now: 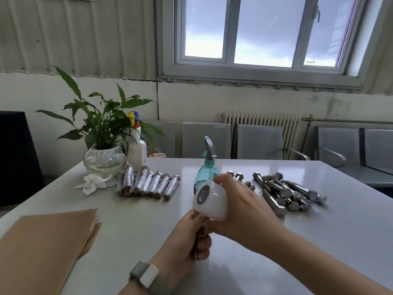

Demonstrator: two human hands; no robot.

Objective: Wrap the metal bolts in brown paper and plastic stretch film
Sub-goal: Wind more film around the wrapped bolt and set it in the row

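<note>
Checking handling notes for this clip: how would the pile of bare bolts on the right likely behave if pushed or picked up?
The bolts look like solid steel, so probably heavy for their size and rigid. Their round shanks might roll, though the hex heads and the way they lie crossed in a heap would likely check that. The table looks glossy, so a push would probably slide them.

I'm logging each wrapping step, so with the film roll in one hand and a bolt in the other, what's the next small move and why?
Probably carry the stretch film roll around the bolt for another turn. The right hand holds the roll right against the top of what the left hand grips, so the winding looks under way. The bolt is mostly hidden, so I cannot tell how much is covered.
</note>
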